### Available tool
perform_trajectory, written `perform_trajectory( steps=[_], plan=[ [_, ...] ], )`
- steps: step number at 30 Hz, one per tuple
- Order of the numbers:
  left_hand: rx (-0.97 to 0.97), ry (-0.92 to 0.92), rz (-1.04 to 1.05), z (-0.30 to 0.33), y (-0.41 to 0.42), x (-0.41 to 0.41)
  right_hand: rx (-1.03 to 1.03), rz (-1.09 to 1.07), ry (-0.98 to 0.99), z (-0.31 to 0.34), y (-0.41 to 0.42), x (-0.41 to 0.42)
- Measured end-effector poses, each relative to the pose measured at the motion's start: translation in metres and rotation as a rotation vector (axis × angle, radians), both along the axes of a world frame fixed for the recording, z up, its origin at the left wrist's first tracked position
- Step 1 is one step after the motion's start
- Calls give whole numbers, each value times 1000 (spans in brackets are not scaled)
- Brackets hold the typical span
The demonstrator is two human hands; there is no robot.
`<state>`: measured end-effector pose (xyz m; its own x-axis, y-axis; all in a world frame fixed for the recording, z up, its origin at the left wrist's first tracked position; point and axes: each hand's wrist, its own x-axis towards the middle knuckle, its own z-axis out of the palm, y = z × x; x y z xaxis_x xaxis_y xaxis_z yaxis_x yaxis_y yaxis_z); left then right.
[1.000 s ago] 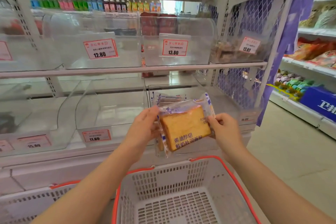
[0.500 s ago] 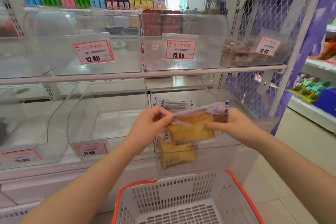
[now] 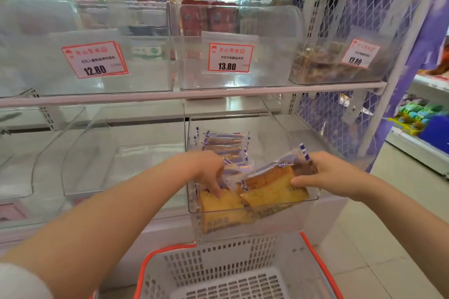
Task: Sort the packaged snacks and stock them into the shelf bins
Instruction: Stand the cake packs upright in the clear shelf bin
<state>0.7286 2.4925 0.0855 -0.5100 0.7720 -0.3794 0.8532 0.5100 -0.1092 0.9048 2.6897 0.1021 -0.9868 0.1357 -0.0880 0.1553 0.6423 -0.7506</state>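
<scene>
Two bread packets were handled inside one clear bin (image 3: 313, 198).
One packet (image 3: 274, 185) was pinched by the right hand (image 3: 332, 175); another packet (image 3: 223, 204) was pressed by the left hand (image 3: 206, 170) with straight fingers.

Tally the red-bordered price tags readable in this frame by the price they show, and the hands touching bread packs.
Price tag 12.80: 1
Price tags 13.80: 2
Hands on bread packs, left hand and right hand: 2
Total: 5

Two hands reach into a clear shelf bin (image 3: 252, 223). The right hand (image 3: 332, 175) holds a packaged toast slice (image 3: 274, 187); the left hand (image 3: 206, 172) touches another packet (image 3: 221, 204). A white basket (image 3: 218, 264) sits below.
</scene>
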Motion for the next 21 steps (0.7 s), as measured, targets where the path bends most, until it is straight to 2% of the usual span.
perform_trajectory(
  steps=[3, 7, 10, 13, 15, 16, 19, 20, 21],
  plan=[
    [-29, -93, 13, -7, 7, -1, -27, 33, -41, -2, -2, 0],
    [-37, -70, -83, -16, 8, 2, -56, 95, -65, -5, -7, -7],
    [75, -35, -74, -9, 8, -5, -53, 51, -107, -17, -8, -19],
    [264, -15, 30, 6, 7, -13, -128, -33, -101, -34, -21, -34],
    [264, -3, 27, 14, 4, -17, -194, -102, -100, -45, -35, -42],
    [210, -7, 10, 15, 2, -17, -154, -115, -114, -49, -40, -46],
    [31, -26, -47, 8, -2, -9, 243, -125, -182, -54, -45, -52],
    [46, -38, -67, 4, -2, -6, 266, -153, -200, -54, -42, -51],
    [120, -75, -78, 1, -2, -2, 202, -162, -215, -53, -39, -49]
  ],
)
